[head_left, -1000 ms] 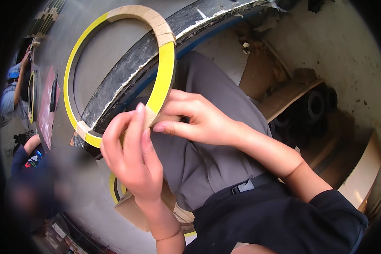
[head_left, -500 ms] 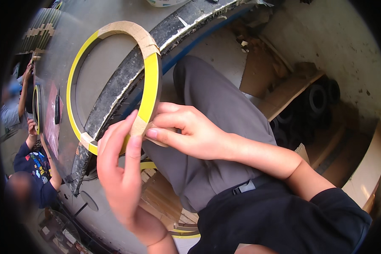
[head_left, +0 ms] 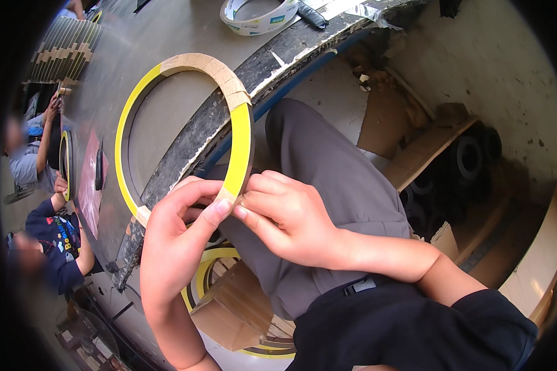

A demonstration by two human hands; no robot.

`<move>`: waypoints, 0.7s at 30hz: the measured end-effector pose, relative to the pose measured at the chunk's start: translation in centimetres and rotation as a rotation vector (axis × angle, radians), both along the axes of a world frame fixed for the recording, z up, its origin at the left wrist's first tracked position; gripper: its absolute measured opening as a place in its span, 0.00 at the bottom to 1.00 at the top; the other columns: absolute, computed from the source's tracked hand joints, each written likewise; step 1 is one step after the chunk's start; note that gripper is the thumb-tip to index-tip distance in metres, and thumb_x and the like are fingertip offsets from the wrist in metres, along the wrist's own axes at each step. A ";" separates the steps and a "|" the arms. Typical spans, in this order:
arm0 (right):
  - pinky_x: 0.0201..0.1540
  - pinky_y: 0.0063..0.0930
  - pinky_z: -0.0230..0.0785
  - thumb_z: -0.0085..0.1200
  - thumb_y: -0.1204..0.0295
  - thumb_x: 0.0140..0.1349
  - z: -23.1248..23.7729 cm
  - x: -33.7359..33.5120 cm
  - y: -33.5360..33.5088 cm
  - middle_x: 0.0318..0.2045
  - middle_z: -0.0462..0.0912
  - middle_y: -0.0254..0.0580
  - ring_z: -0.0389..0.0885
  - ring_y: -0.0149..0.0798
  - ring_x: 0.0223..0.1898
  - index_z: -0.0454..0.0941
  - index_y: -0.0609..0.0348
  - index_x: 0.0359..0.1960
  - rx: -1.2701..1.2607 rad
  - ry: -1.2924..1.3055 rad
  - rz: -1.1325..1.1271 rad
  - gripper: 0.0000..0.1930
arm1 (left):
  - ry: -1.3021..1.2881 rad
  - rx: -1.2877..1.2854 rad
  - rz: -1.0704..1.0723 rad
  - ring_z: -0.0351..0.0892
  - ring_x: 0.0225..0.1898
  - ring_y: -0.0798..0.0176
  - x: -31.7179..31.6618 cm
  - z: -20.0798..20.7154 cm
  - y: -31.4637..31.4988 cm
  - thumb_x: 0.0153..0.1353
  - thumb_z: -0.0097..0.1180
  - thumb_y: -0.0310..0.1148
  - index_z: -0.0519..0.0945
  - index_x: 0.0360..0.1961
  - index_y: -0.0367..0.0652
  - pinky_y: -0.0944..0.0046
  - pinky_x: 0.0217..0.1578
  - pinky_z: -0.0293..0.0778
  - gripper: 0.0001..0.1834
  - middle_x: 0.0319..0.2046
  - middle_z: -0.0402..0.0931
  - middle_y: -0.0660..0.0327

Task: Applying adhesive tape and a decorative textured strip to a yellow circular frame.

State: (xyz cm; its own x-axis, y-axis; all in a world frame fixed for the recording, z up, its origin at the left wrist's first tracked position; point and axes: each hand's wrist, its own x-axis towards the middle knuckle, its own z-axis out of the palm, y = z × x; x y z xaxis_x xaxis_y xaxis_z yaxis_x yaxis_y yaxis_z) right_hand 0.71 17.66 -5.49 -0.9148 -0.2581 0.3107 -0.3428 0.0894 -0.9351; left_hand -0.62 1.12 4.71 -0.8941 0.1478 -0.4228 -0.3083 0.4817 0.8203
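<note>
A large flat ring [head_left: 239,145], yellow on its face and dark on its inner rim, leans over the table edge. Tan paper-like tape [head_left: 207,67] covers a long stretch at its top, with shorter tan patches lower down. My left hand [head_left: 178,232] is closed on the ring's lower right part, its thumb pressing on a tan patch. Close beside it, my right hand [head_left: 297,219] pinches at the same patch from the outer side, thumb and fingers together. Whatever is between the right fingertips is hidden, perhaps a tape end. The ring's lowest part lies behind my left hand.
A wide clear tape roll [head_left: 260,25] lies on the table [head_left: 120,86], whose worn black edge [head_left: 185,145] curves past my knee. Below are more yellow rings [head_left: 198,278] and cardboard [head_left: 241,306]. Dark rolls [head_left: 467,157] fill a box at right. Two people work at far left.
Ring and hands sit lower and further right in the picture. My left fingers have gone from stretched out to closed at the patch. More of the clear tape roll shows.
</note>
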 end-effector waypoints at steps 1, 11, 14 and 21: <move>0.29 0.37 0.69 0.56 0.73 0.60 0.3 0.1 0.0 0.27 0.72 0.38 0.74 0.43 0.31 0.77 0.58 0.26 0.049 0.028 -0.047 0.06 | -0.001 0.000 0.000 0.78 0.40 0.71 -0.1 -0.1 -0.1 0.66 0.59 0.28 0.82 0.47 0.31 0.70 0.42 0.72 0.12 0.39 0.77 0.62; 0.21 0.34 0.65 0.58 0.74 0.55 0.8 0.9 -0.6 0.22 0.70 0.35 0.72 0.38 0.24 0.72 0.56 0.21 0.018 0.172 -0.113 0.08 | -0.065 0.098 0.041 0.79 0.38 0.71 -0.3 -0.4 0.2 0.66 0.59 0.27 0.81 0.45 0.31 0.69 0.42 0.74 0.11 0.37 0.81 0.61; 0.22 0.30 0.67 0.60 0.73 0.50 4.4 4.2 -0.9 0.25 0.69 0.34 0.73 0.34 0.28 0.71 0.54 0.21 0.048 0.289 0.122 0.08 | -0.022 0.095 0.016 0.78 0.37 0.72 -0.1 -1.3 -0.2 0.65 0.61 0.27 0.82 0.45 0.31 0.70 0.41 0.74 0.10 0.36 0.81 0.62; 0.30 0.39 0.72 0.59 0.72 0.54 8.5 -11.1 -1.2 0.26 0.75 0.38 0.80 0.46 0.32 0.77 0.52 0.31 0.304 0.722 -0.157 0.04 | -0.109 0.042 0.003 0.78 0.39 0.72 0.3 -0.3 -0.6 0.63 0.62 0.30 0.82 0.47 0.31 0.69 0.44 0.74 0.15 0.36 0.82 0.62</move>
